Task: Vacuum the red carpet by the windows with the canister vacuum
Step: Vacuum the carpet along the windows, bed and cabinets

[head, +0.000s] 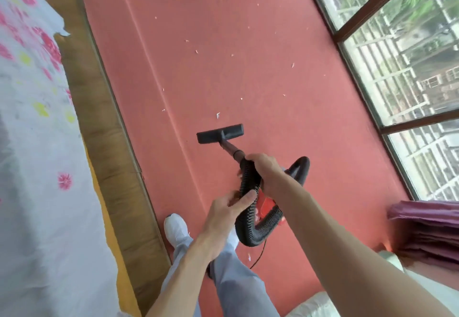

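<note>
The red carpet [223,55] runs between a bed and the windows, dotted with several small white paper scraps [217,115]. The black floor nozzle [219,133] lies flat on the carpet just short of one scrap. My right hand [264,171] grips the top of the ribbed black hose [248,207] where it meets the wand. My left hand [229,208] pinches the hose lower down. The red canister [267,204] with its black handle [300,170] hangs behind the hose loop, mostly hidden.
A bed with a floral sheet [32,117] and brown mattress edge [109,147] borders the left. Windows [402,50] line the right. Folded purple fabric [427,227] sits at the right. My white shoe [175,226] and the black cord [259,254] are below.
</note>
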Demonstrator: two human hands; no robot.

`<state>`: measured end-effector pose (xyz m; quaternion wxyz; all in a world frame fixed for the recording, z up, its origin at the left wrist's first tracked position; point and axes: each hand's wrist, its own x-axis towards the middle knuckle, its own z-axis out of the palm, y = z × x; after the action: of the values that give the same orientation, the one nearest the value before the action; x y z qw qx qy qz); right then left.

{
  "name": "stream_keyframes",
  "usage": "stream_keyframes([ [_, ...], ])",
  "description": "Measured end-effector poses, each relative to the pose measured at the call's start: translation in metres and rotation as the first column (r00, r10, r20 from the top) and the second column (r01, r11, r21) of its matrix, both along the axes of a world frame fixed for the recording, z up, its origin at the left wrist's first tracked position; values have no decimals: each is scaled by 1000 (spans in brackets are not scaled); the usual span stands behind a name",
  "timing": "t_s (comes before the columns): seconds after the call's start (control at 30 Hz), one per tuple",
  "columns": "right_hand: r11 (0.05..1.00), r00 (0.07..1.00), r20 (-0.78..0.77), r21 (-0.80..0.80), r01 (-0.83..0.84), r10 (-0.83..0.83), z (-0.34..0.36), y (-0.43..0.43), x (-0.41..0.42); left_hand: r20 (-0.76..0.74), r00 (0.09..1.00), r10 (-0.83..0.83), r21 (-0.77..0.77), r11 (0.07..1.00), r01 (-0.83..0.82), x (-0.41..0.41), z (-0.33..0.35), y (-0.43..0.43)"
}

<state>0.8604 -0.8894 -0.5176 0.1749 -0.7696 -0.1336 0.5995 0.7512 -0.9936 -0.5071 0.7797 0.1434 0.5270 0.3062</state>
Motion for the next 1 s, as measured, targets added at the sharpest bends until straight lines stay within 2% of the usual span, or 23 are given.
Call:
stream_keyframes([
  [0.23,998,979,-197,33,62,-55,89,46,-10,-15,1000,-11,71,997,13,-15,100,53],
  [0.43,996,966,-258,83,34,-11,142,66,-12,-42,991,-125,110,986,129,-25,160,77],
  [0.7,989,961,-278,142,32,9,165,101,-14,-58,997,-49,60,997,52,-17,181,105],
  [1.0,990,946,-320,139,-1,46,173,153,36,-180,983,32,44,999,-25,37,194,152],
])
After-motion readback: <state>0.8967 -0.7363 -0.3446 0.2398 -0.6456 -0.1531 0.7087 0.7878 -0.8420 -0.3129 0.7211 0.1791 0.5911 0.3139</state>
